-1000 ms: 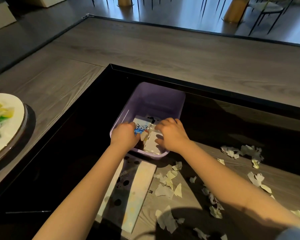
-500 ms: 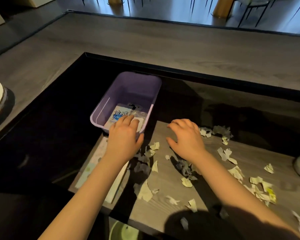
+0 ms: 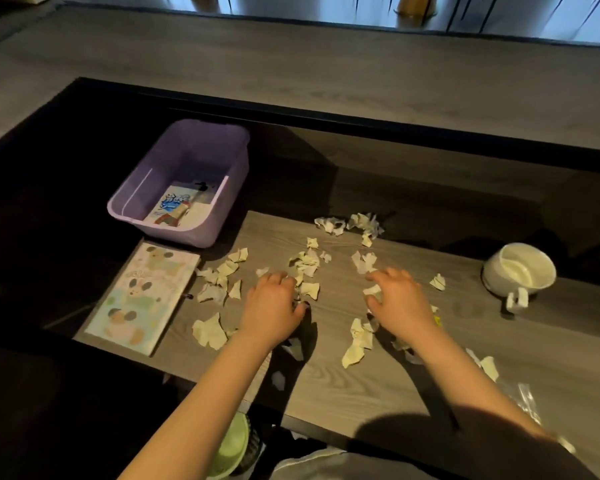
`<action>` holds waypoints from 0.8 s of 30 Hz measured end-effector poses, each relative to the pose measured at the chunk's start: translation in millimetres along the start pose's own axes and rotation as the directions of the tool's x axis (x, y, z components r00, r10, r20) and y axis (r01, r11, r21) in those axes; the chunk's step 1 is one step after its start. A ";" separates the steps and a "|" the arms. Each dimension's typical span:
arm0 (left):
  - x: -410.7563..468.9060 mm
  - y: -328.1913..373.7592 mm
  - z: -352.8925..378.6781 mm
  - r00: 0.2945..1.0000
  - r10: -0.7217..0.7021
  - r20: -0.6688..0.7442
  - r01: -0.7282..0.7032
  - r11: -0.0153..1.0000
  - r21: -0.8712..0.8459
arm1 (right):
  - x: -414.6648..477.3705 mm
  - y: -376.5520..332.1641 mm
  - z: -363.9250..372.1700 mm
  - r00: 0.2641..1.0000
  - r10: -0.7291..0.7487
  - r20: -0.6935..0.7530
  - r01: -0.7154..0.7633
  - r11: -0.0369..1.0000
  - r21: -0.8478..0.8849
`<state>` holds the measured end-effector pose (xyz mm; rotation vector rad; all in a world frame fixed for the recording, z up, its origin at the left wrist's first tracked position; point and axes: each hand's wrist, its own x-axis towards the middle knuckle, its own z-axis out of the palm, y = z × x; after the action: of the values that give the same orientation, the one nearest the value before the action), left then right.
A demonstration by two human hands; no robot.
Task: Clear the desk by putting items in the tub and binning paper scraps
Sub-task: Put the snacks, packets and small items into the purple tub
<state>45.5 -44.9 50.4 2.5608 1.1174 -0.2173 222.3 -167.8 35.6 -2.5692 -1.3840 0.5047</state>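
A purple tub [image 3: 160, 223] stands at the desk's back left with a blue-and-white packet [image 3: 172, 206] and other flat items inside. Torn paper scraps [image 3: 305, 263] lie scattered over the grey wooden desk [image 3: 343, 386]. My left hand [image 3: 272, 308] rests palm down among the scraps, fingers curled over a few of them. My right hand [image 3: 397, 301] lies to the right with spread fingers touching a scrap [image 3: 372, 290]. Neither hand lifts anything.
A pastel notebook [image 3: 142, 296] lies flat in front of the tub. A white mug [image 3: 518, 271] stands at the right. Clear plastic wrap [image 3: 525, 398] lies near my right forearm. A green shoe [image 3: 234, 445] shows below the desk's front edge.
Both hands have left the tub and moved right and toward me onto the scattered scraps. The view has swung right, bringing the mug into sight.
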 end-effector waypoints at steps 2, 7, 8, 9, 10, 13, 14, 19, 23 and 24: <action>-3.1 16.1 13.4 0.999 -0.017 0.044 0.018 1.000 -0.013 | -7.1 27.5 3.7 0.997 0.075 0.023 -0.075 0.997 -0.001; -6.1 48.3 47.1 0.991 -0.006 0.137 0.008 1.000 -0.010 | -22.2 85.9 13.9 0.972 0.224 0.075 -0.222 0.975 -0.026; -6.7 54.7 54.0 0.987 0.004 0.159 -0.001 1.000 -0.018 | -24.3 96.3 16.3 0.966 0.247 0.080 -0.246 0.969 -0.020; -7.5 61.0 60.9 0.983 0.013 0.184 -0.009 1.000 -0.025 | -25.5 105.9 19.3 0.960 0.265 0.094 -0.264 0.964 -0.019; -9.0 67.5 67.6 0.978 0.017 0.207 -0.011 1.000 -0.027 | -26.7 113.6 21.4 0.954 0.279 0.113 -0.279 0.960 -0.014; -14.4 84.2 84.7 0.966 -0.006 0.260 0.009 1.000 -0.009 | -28.4 127.5 26.5 0.942 0.287 0.173 -0.297 0.954 0.034; -15.7 88.5 88.5 0.964 -0.018 0.265 0.018 1.000 0.004 | -28.1 129.6 27.7 0.941 0.281 0.188 -0.295 0.954 0.048; -16.8 101.2 92.9 0.980 -0.046 0.191 0.044 0.999 0.013 | -21.6 133.4 30.5 0.958 0.231 0.172 -0.251 0.962 0.105; -18.4 109.7 88.3 0.995 -0.036 0.092 0.042 0.998 -0.054 | -23.0 135.4 30.8 0.971 0.171 0.170 -0.194 0.972 0.130; -19.4 112.3 86.6 0.998 -0.030 0.061 0.036 0.995 -0.089 | -24.6 135.9 30.1 0.973 0.171 0.156 -0.194 0.970 0.148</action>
<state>114.2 -160.8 2.3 2.4423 1.1220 -0.2440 303.6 -263.3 -29.8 -2.5812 -1.0979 0.8108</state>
